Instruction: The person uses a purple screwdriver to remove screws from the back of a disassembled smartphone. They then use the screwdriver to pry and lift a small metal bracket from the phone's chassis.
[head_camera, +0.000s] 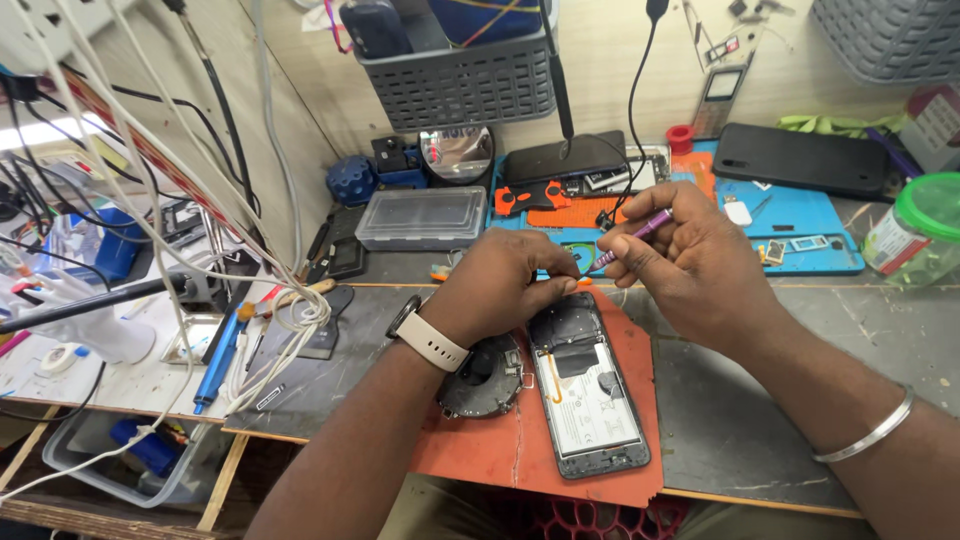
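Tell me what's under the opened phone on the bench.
The phone lies on an orange mat atop the dark bench. The left hand covers its top end; what is beneath the mat is hidden.

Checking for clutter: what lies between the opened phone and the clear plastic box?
In the head view, the left hand lies between the opened phone and the clear plastic box.

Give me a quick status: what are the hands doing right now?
Left hand steadying top of opened phone on orange mat. Right hand gripping purple screwdriver, tip at phone's top edge. Black round part beside phone, not blocking.
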